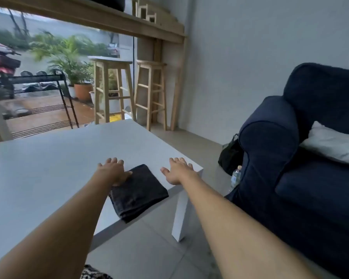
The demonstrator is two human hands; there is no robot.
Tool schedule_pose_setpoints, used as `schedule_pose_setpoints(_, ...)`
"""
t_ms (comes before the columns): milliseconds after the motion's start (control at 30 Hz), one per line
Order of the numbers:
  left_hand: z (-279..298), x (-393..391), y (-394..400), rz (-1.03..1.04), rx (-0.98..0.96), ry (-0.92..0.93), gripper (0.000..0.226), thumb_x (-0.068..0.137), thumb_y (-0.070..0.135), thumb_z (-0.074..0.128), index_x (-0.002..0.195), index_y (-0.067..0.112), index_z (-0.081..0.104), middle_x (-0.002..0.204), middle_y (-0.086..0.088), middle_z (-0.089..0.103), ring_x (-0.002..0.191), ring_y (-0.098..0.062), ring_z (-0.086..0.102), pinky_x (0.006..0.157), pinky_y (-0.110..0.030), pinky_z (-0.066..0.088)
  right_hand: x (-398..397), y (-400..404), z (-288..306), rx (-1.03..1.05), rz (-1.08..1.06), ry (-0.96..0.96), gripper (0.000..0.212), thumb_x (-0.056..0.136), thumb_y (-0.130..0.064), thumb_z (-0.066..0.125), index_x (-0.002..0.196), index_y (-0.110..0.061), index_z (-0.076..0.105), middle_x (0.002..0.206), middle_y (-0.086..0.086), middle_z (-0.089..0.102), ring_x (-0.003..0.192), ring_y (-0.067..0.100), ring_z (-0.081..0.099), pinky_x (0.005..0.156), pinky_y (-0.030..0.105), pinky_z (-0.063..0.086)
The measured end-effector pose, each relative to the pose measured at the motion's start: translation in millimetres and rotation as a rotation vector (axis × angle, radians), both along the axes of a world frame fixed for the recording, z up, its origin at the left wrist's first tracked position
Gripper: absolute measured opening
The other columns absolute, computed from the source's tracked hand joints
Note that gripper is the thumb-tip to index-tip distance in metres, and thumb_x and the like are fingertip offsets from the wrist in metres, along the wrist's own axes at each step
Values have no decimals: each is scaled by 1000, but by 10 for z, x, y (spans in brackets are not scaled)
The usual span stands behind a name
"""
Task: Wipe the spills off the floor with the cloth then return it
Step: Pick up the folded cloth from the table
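A folded black cloth (138,193) lies on the white low table (48,172), near its front right corner, one end just over the edge. My left hand (114,171) rests flat with fingers spread, its thumb side touching the cloth's far left edge. My right hand (177,171) lies flat and open on the table corner, just right of the cloth and apart from it. Neither hand grips anything. The grey tiled floor (149,248) shows below the table; I see no spill on it from here.
A dark blue sofa (302,178) with a white pillow (330,143) stands at the right. A black bag (230,156) and a plastic bottle (235,177) sit between sofa and table. Two wooden stools (133,93) stand behind. A black wire rack (44,101) is far left.
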State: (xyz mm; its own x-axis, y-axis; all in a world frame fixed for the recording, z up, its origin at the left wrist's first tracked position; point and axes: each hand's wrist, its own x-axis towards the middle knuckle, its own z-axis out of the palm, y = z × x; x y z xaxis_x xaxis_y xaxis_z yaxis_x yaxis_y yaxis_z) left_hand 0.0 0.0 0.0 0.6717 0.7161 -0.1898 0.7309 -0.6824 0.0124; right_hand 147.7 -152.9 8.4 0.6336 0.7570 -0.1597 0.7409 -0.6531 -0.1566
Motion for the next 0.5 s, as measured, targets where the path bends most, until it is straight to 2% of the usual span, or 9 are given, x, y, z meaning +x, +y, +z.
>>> schedule_pose_setpoints(133, -106, -141, 78, 11, -26, 12, 67, 95, 56, 29, 145, 11, 29, 153, -10, 27, 143, -28, 21, 113, -47, 25, -252, 193, -142, -26, 55, 30, 66, 101, -48, 26, 151, -8, 17, 159, 9, 18, 148, 25, 7, 117, 47, 13)
schedule_pose_setpoints(200, -127, -163, 106, -10, -74, 0, 63, 95, 56, 30, 139, 11, 38, 145, -11, 37, 137, -29, 32, 110, -46, 31, -334, 282, -188, -18, 67, 42, 62, 101, -47, 27, 149, -8, 24, 157, 10, 23, 146, 26, 13, 116, 47, 17)
schedule_pose_setpoints(300, -95, -186, 142, -43, -120, -6, 56, 94, 54, 36, 123, 9, 52, 128, -12, 53, 118, -29, 50, 99, -41, 41, -420, 366, -207, 69, 72, 49, 54, 102, -42, 31, 143, -7, 35, 149, 12, 34, 139, 28, 27, 112, 44, 26)
schedule_pose_setpoints(400, 8, -170, 147, -68, -93, 34, 49, 90, 55, 47, 97, 7, 58, 102, -10, 59, 96, -27, 56, 83, -36, 46, -507, 407, -207, 210, 32, 92, 46, 99, -38, 43, 131, -5, 47, 135, 13, 47, 126, 30, 42, 103, 41, 37)
schedule_pose_setpoints(500, 101, -119, 155, -70, -101, 39, 45, 83, 51, 61, 66, 12, 46, 79, -5, 54, 80, -26, 52, 72, -35, 43, -545, 436, -206, 337, -26, 159, 33, 95, -28, 55, 117, -5, 50, 123, 12, 54, 115, 30, 49, 91, 37, 42)
